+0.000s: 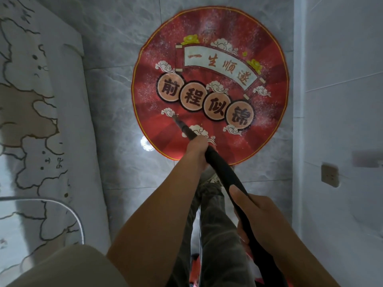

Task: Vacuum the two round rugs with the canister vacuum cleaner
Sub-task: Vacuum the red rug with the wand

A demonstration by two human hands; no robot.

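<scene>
Right hand (256, 216) wraps around the black vacuum wand (222, 169) nearest the body. Farther along, the left hand (196, 151) grips it too. Its narrow tip rests on the round red rug (149, 96), which lies flat on the grey tiled floor (112, 100).

**Red rug flat, wand tip on it**

Spread flat on grey tile: round red rug (210, 85), gold-edged, printed with a cream scroll, four peach discs of dark characters and white clouds, dusted with pale specks. Slanting across its near rim: black vacuum wand (222, 170), narrow tip (177, 120) touching the rug beside a cloud.
</scene>
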